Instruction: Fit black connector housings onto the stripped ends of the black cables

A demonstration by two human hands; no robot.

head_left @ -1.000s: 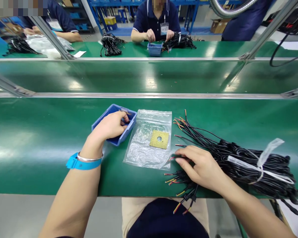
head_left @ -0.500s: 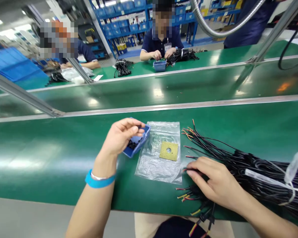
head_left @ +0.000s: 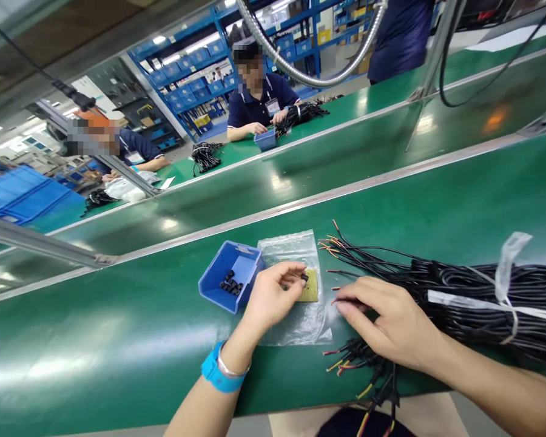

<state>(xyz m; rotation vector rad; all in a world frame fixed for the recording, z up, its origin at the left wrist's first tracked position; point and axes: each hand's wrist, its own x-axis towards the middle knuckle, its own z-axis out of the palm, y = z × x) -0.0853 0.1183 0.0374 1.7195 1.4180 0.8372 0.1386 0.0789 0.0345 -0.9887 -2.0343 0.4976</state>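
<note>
My left hand (head_left: 277,294) pinches a small black part (head_left: 304,277) between thumb and fingertips, just over the yellowish square plate (head_left: 310,292). That plate lies on a clear plastic bag (head_left: 295,325), and my hand covers part of it. Left of the hand sits a blue bin (head_left: 213,288) with several small black parts (head_left: 231,285) inside. My right hand (head_left: 386,315) has its thumb and forefinger closed on the end of a black cable, whose red wire tip (head_left: 333,301) sticks out to the left.
A tied bundle of black cables (head_left: 473,303) lies to the right. Several cable ends with red and yellow wires (head_left: 346,358) rest near the front edge. Beyond a metal rail (head_left: 255,226), a co-worker (head_left: 259,106) handles cables beside a small blue bin (head_left: 266,141).
My left hand has moved right from the blue bin to above the yellowish plate, carrying the black part. My right hand stays at the cable end. The view has tilted.
</note>
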